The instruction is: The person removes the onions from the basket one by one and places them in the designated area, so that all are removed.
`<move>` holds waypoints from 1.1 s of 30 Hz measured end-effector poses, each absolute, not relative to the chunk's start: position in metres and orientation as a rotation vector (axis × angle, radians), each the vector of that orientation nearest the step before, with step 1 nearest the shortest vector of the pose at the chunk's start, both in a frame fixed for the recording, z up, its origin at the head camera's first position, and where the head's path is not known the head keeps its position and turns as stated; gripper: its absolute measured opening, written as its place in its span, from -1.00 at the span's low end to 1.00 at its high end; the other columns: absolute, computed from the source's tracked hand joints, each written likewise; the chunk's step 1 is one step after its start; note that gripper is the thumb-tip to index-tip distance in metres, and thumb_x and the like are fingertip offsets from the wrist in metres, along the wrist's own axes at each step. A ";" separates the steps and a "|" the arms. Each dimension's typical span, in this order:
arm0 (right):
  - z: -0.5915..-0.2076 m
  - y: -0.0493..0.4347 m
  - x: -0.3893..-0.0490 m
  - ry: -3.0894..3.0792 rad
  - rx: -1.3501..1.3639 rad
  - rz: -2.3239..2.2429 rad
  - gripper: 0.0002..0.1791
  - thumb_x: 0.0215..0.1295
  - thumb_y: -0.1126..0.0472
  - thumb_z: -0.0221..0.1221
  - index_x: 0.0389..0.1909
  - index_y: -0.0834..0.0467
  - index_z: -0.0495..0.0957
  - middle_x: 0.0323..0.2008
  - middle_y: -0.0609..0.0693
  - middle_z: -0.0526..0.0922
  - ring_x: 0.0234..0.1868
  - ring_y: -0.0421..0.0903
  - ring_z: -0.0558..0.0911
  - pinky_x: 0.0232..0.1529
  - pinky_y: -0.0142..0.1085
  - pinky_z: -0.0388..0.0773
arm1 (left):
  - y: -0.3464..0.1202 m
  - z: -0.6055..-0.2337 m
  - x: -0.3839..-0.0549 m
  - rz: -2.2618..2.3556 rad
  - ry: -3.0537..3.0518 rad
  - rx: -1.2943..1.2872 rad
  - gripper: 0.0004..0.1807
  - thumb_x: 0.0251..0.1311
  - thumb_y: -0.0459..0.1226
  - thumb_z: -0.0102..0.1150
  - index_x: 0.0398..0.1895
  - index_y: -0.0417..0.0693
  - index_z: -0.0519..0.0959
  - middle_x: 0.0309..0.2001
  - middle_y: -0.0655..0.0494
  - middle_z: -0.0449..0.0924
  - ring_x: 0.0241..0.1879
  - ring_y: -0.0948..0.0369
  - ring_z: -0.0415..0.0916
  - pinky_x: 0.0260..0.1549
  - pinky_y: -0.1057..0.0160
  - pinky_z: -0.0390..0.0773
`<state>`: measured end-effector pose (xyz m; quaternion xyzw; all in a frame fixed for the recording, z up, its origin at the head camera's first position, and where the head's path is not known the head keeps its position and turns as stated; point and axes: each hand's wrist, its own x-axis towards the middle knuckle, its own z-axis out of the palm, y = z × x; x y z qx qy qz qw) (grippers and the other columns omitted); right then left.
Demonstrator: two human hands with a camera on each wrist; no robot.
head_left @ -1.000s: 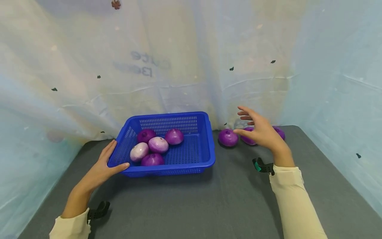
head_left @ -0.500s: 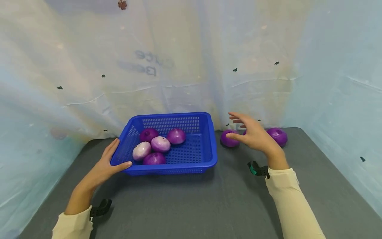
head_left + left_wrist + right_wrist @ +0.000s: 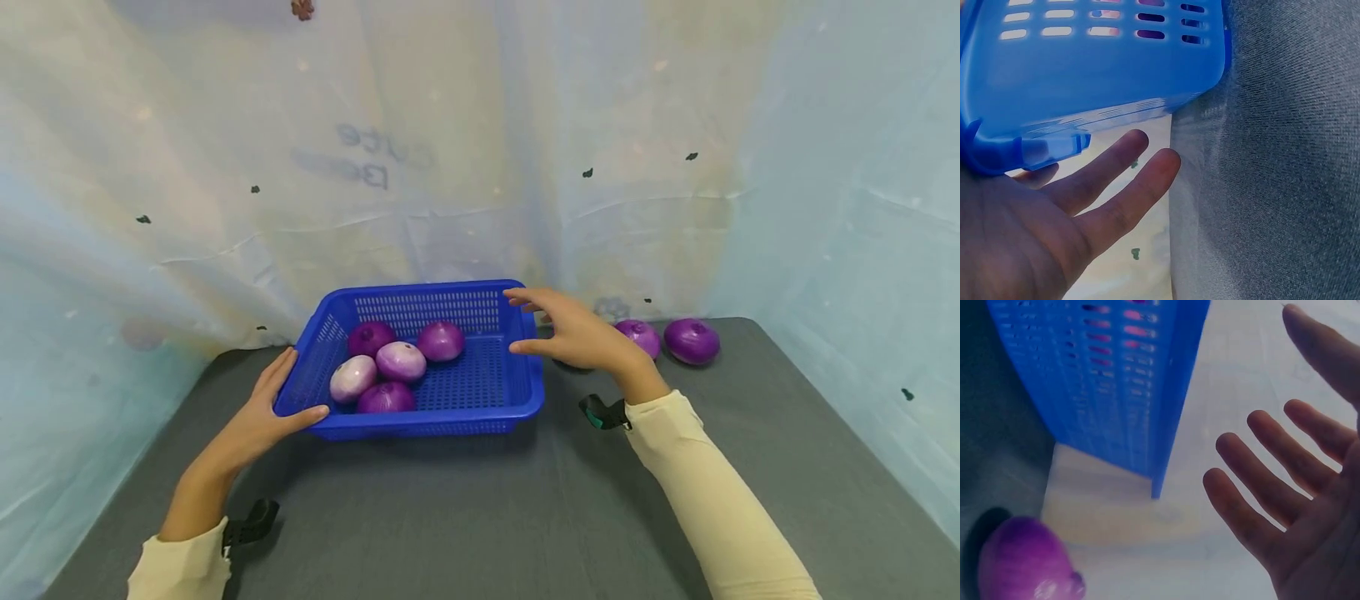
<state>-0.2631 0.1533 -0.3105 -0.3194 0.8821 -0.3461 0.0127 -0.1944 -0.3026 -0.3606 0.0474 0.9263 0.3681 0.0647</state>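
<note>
A blue plastic basket stands on the dark table, with several purple and paler onions grouped toward its left side. My left hand rests at the basket's left end, its thumb near the front rim and its fingers straight along the outer side. Above the basket's right rim hovers my right hand, fingers spread and holding nothing. Two onions, one beside another, lie on the table to the right. A further onion shows beside the basket in the right wrist view; the right hand mostly hides it in the head view.
A pale printed sheet hangs behind the table and along both sides. Both wrists wear black straps, the right strap with a green patch.
My right hand has moved left, from over the loose onions to the basket's right rim, uncovering the two onions at right. The left hand stays at the basket.
</note>
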 end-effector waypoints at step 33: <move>-0.336 0.058 -0.324 2.623 -0.945 -0.668 -0.04 0.24 -0.08 0.34 0.56 0.02 0.08 0.56 0.06 0.12 0.60 0.06 0.06 0.56 0.03 0.06 | -0.303 -0.360 -0.193 1.119 2.811 0.157 0.16 0.25 0.09 0.22 0.60 0.24 -0.44 0.62 -0.02 -0.60 0.52 -0.38 -0.39 0.19 -0.64 -0.08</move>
